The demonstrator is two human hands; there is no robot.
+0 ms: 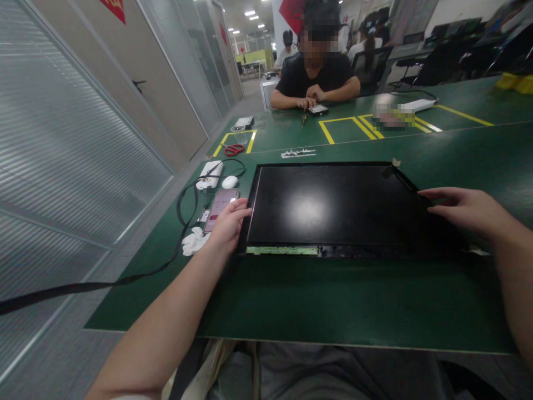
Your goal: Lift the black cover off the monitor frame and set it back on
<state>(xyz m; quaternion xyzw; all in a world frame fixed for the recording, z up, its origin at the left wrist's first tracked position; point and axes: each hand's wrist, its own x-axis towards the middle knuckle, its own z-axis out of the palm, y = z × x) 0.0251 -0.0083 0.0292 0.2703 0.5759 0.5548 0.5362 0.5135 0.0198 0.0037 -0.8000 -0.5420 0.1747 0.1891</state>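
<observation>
A large black flat screen panel (333,208) lies face up on the green table mat (325,300), a green circuit strip (282,250) showing along its near edge. My left hand (227,225) grips the panel's left edge, fingers curled over it. At the right edge my right hand (466,210) holds the panel, fingers laid along the rim. A small piece of tape (391,165) sticks up at the far right corner.
Left of the panel lie a phone (220,206), a white cloth (194,242), a white mouse-like object (229,181), a white box (209,174) and a black cable (183,205). Red scissors (234,149) and metal strips (298,153) lie farther back. A person (314,78) sits opposite, handling a small device.
</observation>
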